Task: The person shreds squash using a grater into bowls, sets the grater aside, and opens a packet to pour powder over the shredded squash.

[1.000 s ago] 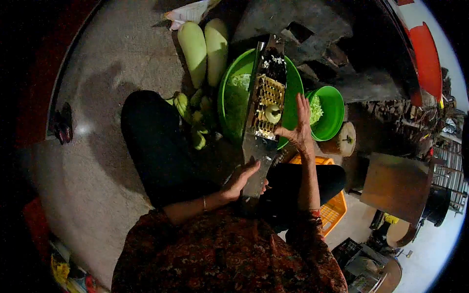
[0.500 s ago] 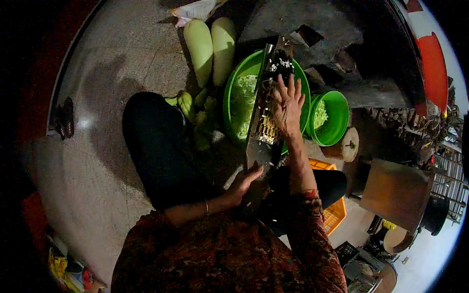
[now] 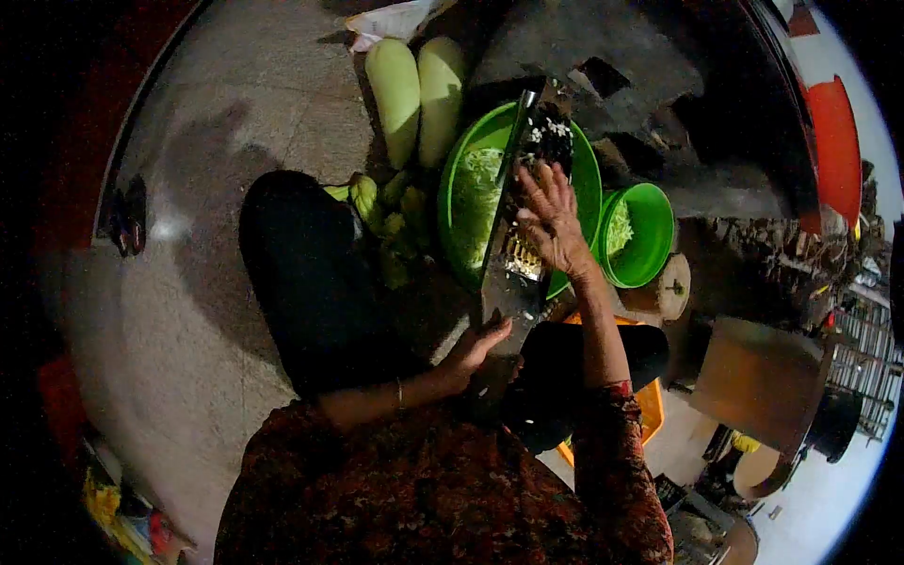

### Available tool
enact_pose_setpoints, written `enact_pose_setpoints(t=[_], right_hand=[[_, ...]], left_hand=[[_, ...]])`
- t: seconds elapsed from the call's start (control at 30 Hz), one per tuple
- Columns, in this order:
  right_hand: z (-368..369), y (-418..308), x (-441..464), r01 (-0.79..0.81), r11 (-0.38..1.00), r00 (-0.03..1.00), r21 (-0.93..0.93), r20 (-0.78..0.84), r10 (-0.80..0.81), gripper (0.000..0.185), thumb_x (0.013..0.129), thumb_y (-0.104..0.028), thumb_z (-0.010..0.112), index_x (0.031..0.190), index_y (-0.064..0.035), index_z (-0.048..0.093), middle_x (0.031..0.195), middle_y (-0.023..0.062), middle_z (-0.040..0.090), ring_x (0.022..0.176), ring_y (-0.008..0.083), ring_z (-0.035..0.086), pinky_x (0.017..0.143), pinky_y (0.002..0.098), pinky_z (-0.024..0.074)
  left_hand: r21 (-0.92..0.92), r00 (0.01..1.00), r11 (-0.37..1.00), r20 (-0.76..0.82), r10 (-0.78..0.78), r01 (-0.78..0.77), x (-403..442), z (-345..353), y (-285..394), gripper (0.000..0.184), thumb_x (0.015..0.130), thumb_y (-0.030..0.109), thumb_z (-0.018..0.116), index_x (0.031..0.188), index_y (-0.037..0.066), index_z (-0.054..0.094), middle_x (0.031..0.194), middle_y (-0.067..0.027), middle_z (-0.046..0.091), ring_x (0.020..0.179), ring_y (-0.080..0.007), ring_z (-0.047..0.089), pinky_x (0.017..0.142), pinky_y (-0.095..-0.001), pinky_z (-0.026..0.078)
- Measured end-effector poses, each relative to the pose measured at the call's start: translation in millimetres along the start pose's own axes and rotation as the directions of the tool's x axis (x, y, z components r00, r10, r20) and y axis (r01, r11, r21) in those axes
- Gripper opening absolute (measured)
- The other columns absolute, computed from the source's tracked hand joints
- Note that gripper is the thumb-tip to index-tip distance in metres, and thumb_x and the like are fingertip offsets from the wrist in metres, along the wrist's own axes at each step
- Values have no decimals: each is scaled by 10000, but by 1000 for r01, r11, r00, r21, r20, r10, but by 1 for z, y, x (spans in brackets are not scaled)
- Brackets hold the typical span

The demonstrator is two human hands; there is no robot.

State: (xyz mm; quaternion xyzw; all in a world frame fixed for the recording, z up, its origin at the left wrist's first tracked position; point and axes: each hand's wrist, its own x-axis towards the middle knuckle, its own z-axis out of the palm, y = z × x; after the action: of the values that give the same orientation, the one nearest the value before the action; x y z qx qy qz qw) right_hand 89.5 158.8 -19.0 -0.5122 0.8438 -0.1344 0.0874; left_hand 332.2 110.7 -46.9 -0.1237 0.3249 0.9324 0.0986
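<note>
A long grater board (image 3: 513, 294) with a metal cutting plate lies slanted across a large green basin (image 3: 448, 231). My left hand (image 3: 476, 352) grips its near end, thumb on top and the other fingers mostly hidden beneath. Flat over the cutting plate rests my right hand (image 3: 557, 226), fingers stretched and apart; whether a piece lies under the palm is hidden. White bits (image 3: 554, 130) are scattered on the board's far part. Pale green shreds (image 3: 480, 193) fill part of the basin.
Two long pale gourds (image 3: 394, 89) lie beyond the basin, with green peel-like pieces (image 3: 381, 212) closer in. On the right stand a smaller green bucket (image 3: 650, 235) holding shreds, a round wooden piece (image 3: 674, 286) and an orange crate (image 3: 652, 410).
My right hand has slid slightly nearer along the grater, covering more of the metal plate. The left hand keeps its grip. The whole view has shifted a little.
</note>
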Motion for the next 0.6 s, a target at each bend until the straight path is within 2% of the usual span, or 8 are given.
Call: enact_pose_setpoints(t=[0.07,0.2,0.23,0.33,0.37,0.43,0.53,0.6], right_hand=[[-14,-6,-1,-42,999,997,1,-62,42,886,750,-619,563,1431,-151,242,1484,167,163,1369,374,102,1084,508,111],[-25,1,-25,-64,995,992,83,-106,73,1154,570,-733,630,1446,-141,168,1494,156,130,1373,368,85,1085,495,132],[-33,-5,-34,-85,995,978,55,-185,93,1197,469,-558,794,1421,-95,236,1409,198,288,1313,378,240,1053,479,223],[-26,-6,-65,-282,898,869,338,-306,388,1064,470,-426,853,1350,-62,379,1204,169,474,1121,338,454,929,404,390],[-18,-10,-69,-271,884,808,380,-410,424,843,516,-315,868,1215,-15,506,1012,128,529,892,260,539,749,342,469],[3,-18,-63,-219,783,773,582,-386,504,686,563,-248,855,1120,9,548,960,121,545,828,235,551,685,329,471],[-7,-51,-48,-332,900,805,281,-414,426,280,736,-92,728,978,4,627,799,67,555,724,200,548,643,299,446],[0,-42,-43,-269,915,822,301,-422,381,211,747,-70,707,933,-3,631,827,84,571,741,215,564,664,296,451]], left_hand=[[-208,927,926,-140,-348,316,4,4,8,464,880,465,535,1082,49,515,815,-126,621,695,-200,631,638,-327,526],[-309,938,895,-24,-346,322,11,-8,-13,460,882,455,537,1105,56,496,807,-132,623,691,-201,631,629,-326,525],[-355,947,884,9,-321,304,14,-8,-19,458,881,455,539,1103,57,496,802,-133,624,690,-202,631,625,-325,525],[-243,918,886,66,-392,396,15,-13,-27,526,913,507,413,1115,38,538,841,-131,652,658,-236,643,626,-359,531],[-252,914,881,43,-404,402,15,-12,-26,514,907,512,423,1074,41,541,830,-129,650,656,-234,641,619,-360,530],[-257,900,870,2,-436,422,14,-9,-20,497,895,524,443,991,47,548,809,-124,647,651,-232,638,604,-362,526],[-263,894,865,-17,-448,428,13,-9,-22,518,890,541,438,996,46,549,817,-123,647,660,-230,639,618,-360,526],[-233,900,877,-20,-435,419,13,-10,-22,522,892,542,433,992,43,548,818,-121,648,663,-227,640,626,-359,525]])
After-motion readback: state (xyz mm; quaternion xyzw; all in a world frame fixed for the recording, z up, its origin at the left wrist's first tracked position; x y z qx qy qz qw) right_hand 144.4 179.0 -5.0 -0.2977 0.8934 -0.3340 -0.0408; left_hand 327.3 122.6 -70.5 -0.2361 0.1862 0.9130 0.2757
